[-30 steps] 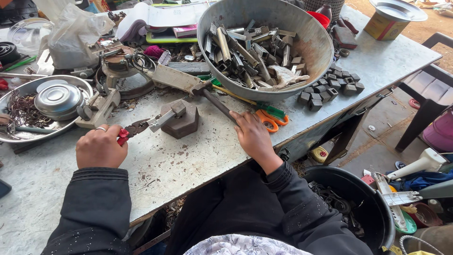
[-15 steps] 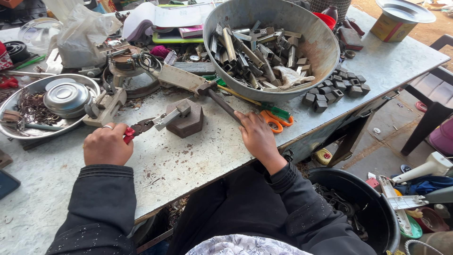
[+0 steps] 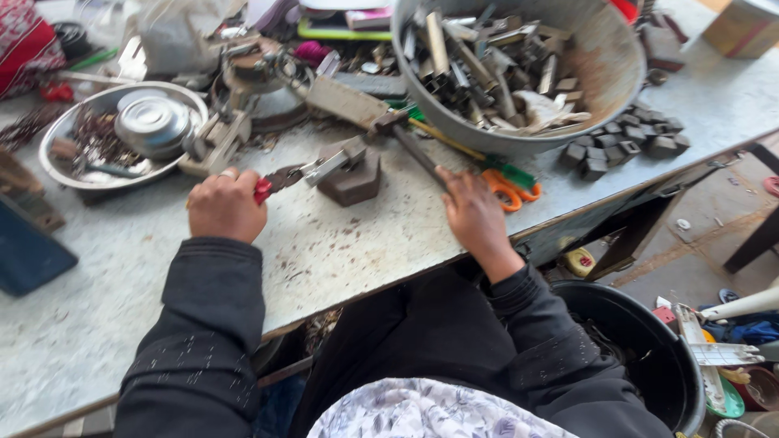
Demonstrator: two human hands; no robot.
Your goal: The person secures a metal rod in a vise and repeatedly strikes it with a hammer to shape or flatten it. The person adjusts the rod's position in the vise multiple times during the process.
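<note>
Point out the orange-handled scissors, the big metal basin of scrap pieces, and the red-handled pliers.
Orange-handled scissors [image 3: 510, 183], head view, on an orange handle loop.
Big metal basin [image 3: 604, 77], head view, on its bare inner wall.
Red-handled pliers [image 3: 280, 180], head view, on the metal head beyond the left hand [image 3: 223, 205].

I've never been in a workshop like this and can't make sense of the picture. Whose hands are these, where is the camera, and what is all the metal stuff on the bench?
The camera sits on the person's head and looks down, so you see their own two arms in dark sleeves. The left hand grips red-handled pliers that hold a small metal piece against a dark block. The right hand presses on the long lever of a hand-operated press or cutter fixed on the worn grey workbench. Behind it stands a big metal basin full of short metal strips. Small dark square pieces lie in a pile to its right, orange-handled scissors lie by the right hand, and a shallow metal dish with small parts sits at the left.
</note>
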